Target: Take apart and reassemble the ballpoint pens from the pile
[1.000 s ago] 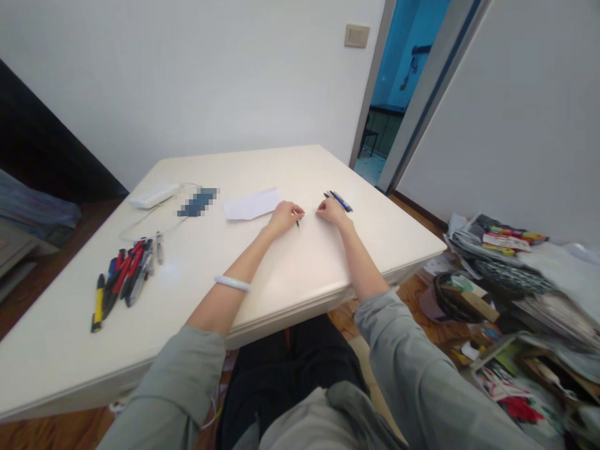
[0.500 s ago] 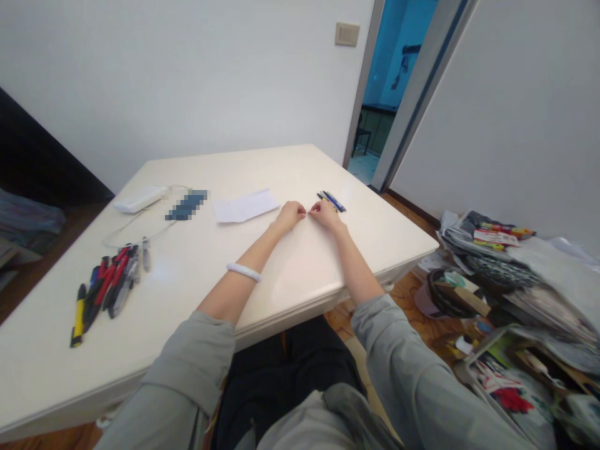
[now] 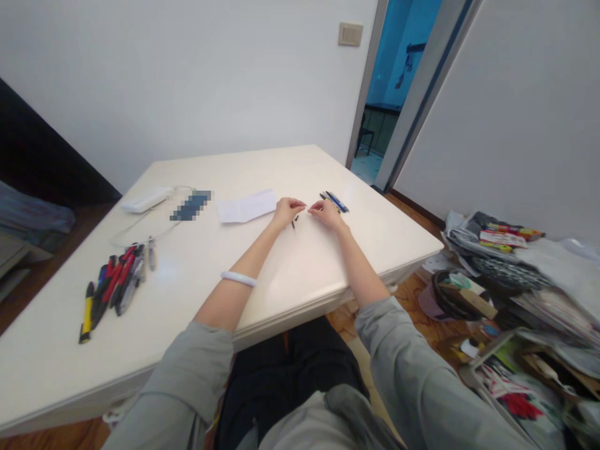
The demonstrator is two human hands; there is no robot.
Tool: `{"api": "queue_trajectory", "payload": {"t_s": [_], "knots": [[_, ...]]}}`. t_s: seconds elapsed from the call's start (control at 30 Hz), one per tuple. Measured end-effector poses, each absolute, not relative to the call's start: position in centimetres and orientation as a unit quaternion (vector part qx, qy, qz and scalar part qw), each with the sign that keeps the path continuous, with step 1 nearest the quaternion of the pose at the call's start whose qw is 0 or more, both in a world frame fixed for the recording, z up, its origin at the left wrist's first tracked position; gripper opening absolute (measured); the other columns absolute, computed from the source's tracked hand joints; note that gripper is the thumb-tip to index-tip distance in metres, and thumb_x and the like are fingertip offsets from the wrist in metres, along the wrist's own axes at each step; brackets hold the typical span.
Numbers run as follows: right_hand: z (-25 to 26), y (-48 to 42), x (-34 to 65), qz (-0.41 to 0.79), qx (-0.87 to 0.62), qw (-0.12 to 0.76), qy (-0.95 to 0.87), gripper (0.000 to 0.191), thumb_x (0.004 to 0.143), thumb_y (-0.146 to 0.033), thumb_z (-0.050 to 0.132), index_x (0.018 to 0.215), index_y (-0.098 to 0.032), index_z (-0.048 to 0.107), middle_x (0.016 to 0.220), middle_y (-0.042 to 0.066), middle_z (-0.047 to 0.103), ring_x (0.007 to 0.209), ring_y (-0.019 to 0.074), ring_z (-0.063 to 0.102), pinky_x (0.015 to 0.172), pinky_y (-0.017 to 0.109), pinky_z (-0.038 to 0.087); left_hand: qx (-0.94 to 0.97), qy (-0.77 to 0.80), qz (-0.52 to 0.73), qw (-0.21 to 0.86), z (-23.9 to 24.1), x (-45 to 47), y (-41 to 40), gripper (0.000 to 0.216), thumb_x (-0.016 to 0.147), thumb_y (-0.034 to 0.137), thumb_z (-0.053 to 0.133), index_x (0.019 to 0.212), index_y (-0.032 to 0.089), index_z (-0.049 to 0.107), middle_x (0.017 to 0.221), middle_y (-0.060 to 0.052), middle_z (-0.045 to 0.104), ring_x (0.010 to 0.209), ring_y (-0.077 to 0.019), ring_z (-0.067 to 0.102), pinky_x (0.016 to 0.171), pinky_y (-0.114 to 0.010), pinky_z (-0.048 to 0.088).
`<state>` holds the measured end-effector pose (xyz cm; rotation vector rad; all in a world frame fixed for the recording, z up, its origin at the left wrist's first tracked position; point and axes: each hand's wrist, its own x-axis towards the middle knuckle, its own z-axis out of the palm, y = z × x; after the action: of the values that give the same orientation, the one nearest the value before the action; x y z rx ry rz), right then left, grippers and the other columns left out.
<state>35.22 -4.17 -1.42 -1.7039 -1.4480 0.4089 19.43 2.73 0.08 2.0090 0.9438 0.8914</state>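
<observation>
The left hand (image 3: pixel 289 212) and right hand (image 3: pixel 325 214) nearly meet, fingers curled close, any grip too small to tell, and the thin dark piece (image 3: pixel 294 224) just below the left might roll across the smooth table (image 3: pixel 323 262) if brushed

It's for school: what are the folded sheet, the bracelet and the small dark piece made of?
Folded sheet: paper, by its thin, creased, matte look. Bracelet: smooth, pale, seemingly rigid; perhaps stone, glass or plastic. Small dark piece: maybe plastic, but too tiny to tell.
</observation>
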Motion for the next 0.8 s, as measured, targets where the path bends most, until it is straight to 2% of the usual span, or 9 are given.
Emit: {"api": "queue_trajectory", "payload": {"t_s": [0.13,0.3,0.53,0.8], "knots": [[-1.1,-4.1,34.1,0.249,-0.609,0.49,-0.572,0.008,0.082,-0.02,0.069,0.081,-0.013,0.071,0.081,0.008,0.076,0.074,0.0168,0.068,0.073,0.027,0.05,0.707,0.358,0.424,0.439,0.3,17.9,3.1,0.023,0.074,0.034,0.079,0.088,0.016,0.081,0.097,-0.012,0.08,0.098,-0.0267,0.072,0.091,-0.037,0.052],[-0.5,-4.0,32.1,0.322,-0.53,0.551,-0.559,0.009,0.077,-0.024,0.074,0.078,-0.015,0.07,0.073,0.004,0.075,0.065,0.0131,0.064,0.064,0.023,0.047,0.668,0.357,0.443,0.481,0.8,16.1,3.4,0.038,0.072,0.046,0.082,0.093,0.015,0.082,0.102,-0.014,0.08,0.101,-0.0263,0.071,0.088,-0.035,0.052],[0.2,-4.4,30.4,0.357,-0.499,0.57,-0.546,0.032,0.069,-0.045,0.081,0.08,-0.017,0.069,0.073,0.004,0.075,0.058,0.0105,0.055,0.054,0.022,0.044,0.67,0.347,0.441,0.487,1.1,14.8,3.2,0.043,0.069,0.052,0.084,0.094,0.017,0.082,0.105,-0.013,0.079,0.101,-0.0249,0.07,0.089,-0.035,0.052],[0.4,-4.8,30.0,0.391,-0.478,0.571,-0.541,0.03,0.068,-0.042,0.082,0.08,-0.016,0.072,0.073,0.004,0.075,0.055,0.0088,0.052,0.054,0.022,0.042,0.697,0.313,0.414,0.495,1.2,13.7,2.6,0.05,0.067,0.06,0.083,0.096,0.02,0.083,0.109,-0.011,0.079,0.102,-0.0253,0.069,0.089,-0.035,0.052]]}}
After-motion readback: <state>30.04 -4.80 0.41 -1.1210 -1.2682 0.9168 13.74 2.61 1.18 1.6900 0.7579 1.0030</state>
